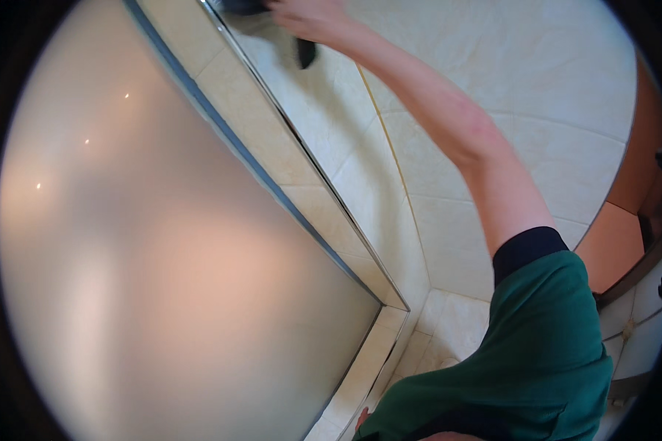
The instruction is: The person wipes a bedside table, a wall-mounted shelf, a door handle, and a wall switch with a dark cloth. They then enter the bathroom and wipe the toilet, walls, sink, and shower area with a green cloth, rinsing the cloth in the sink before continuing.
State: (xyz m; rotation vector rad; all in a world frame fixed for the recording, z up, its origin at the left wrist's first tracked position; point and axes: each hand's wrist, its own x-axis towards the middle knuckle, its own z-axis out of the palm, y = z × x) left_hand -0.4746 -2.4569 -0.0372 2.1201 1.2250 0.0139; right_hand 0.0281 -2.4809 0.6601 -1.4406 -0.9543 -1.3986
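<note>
My right hand (303,21), at the top edge of the view, grips a dark handled object (306,53). A black end of it sticks out below the hand; the rest is cut off by the frame, so its exact kind is unclear. The arm is stretched out, its green sleeve ending in a navy cuff. Beside the hand is a cream tiled wall (358,143), where a soft shadow falls. Of my left hand (363,417), only a few fingers show low in the picture, beside the green shirt (540,325); what they touch is hidden.
A large frosted glass panel (198,264) with a blue-grey edge strip (243,149) fills the left. Tiled border and shiny metal trim (309,151) run alongside it. Pale floor tiles (452,314) lie below. Brown panels (612,242) stand at the right.
</note>
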